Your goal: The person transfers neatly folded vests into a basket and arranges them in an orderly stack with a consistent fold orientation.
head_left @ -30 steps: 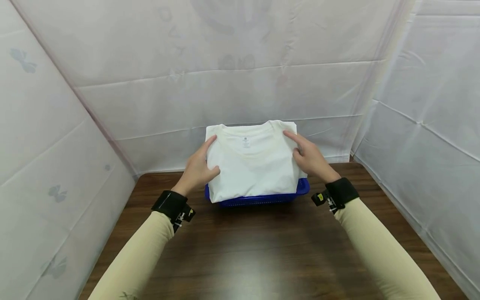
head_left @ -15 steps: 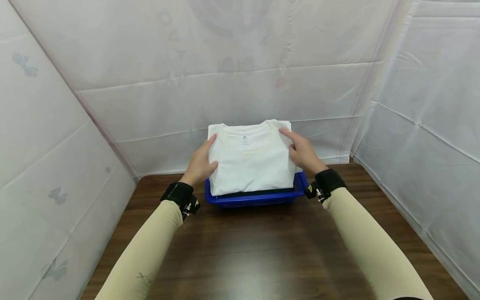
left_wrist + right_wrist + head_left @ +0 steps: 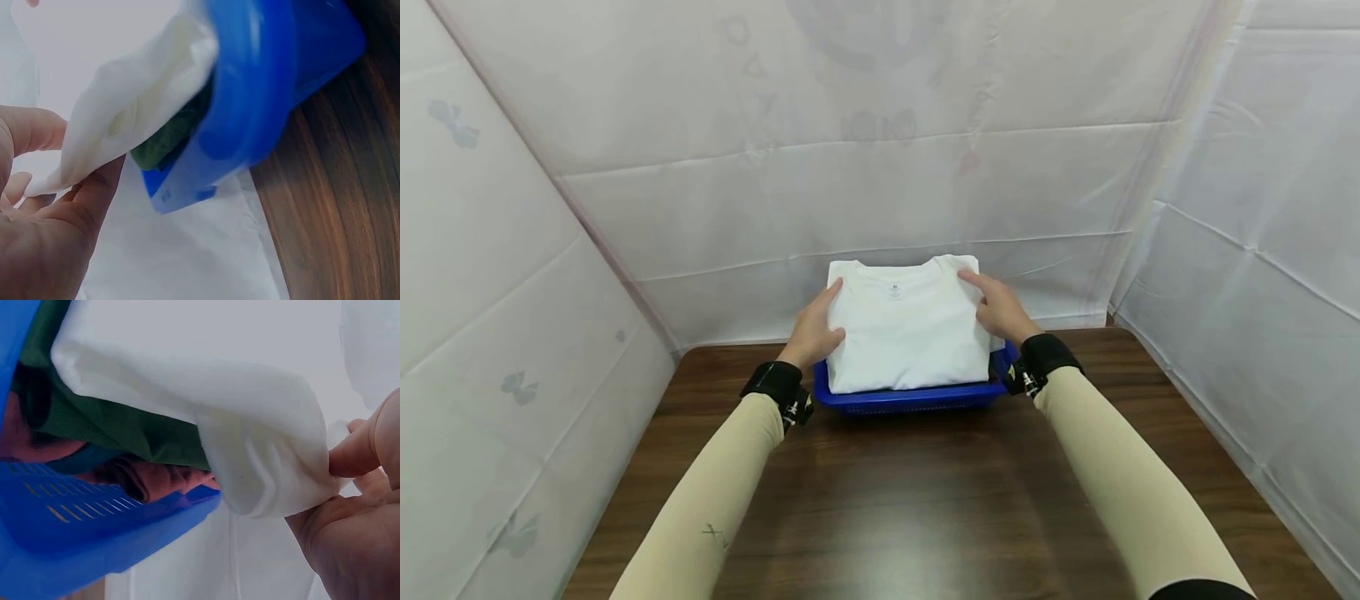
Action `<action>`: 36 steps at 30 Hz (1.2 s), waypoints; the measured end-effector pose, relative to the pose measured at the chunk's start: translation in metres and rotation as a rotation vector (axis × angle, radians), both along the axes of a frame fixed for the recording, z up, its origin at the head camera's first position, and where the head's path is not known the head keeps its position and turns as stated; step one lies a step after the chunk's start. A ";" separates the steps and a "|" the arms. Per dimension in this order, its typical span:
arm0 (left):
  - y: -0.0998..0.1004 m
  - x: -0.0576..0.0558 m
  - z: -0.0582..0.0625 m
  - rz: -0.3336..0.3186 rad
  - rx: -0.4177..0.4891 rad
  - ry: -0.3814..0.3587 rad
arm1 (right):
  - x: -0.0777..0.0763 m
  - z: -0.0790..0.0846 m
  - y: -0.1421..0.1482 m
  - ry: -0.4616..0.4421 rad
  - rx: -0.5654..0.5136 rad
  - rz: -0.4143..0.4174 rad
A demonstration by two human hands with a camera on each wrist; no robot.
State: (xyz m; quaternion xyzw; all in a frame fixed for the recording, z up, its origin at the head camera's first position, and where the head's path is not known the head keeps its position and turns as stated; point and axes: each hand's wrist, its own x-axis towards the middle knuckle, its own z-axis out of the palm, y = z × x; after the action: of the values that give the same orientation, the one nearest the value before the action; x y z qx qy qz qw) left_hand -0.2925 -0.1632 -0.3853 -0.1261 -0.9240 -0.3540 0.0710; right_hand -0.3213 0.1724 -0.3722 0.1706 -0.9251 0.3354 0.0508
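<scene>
A folded white T-shirt (image 3: 910, 337), its collar label at the far edge, lies over the blue plastic basket (image 3: 910, 402). My left hand (image 3: 811, 333) pinches the shirt's left side between thumb and fingers, as the left wrist view shows. On the opposite side my right hand (image 3: 1002, 310) grips the right edge, index finger stretched along the top near the collar. Beneath the shirt, in the right wrist view, a green cloth (image 3: 150, 434) and a reddish cloth (image 3: 150, 478) lie inside the slotted basket. The shirt hides most of the basket's contents.
The basket stands at the back of a dark brown wooden table (image 3: 895, 500). White sheeting (image 3: 880, 192) rises right behind it, with more sheeting along the left and right sides.
The shirt has come down with both hands, its near edge now just inside the basket's front rim. Both hands have drawn slightly closer together.
</scene>
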 end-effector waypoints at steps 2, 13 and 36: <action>0.002 0.000 -0.003 -0.004 -0.009 -0.016 | -0.001 -0.004 0.001 -0.007 0.001 0.013; 0.012 -0.005 -0.013 -0.035 -0.060 -0.068 | -0.006 -0.022 0.008 -0.029 0.042 0.026; 0.026 0.003 -0.024 0.000 -0.216 -0.173 | 0.000 -0.033 0.007 -0.172 0.234 0.000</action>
State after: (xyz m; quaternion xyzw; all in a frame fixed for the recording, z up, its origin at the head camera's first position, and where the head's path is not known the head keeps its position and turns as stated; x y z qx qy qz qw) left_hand -0.2891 -0.1372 -0.4090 -0.1022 -0.9594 -0.2619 -0.0231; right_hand -0.3214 0.1790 -0.4049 0.1460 -0.9588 0.2386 -0.0490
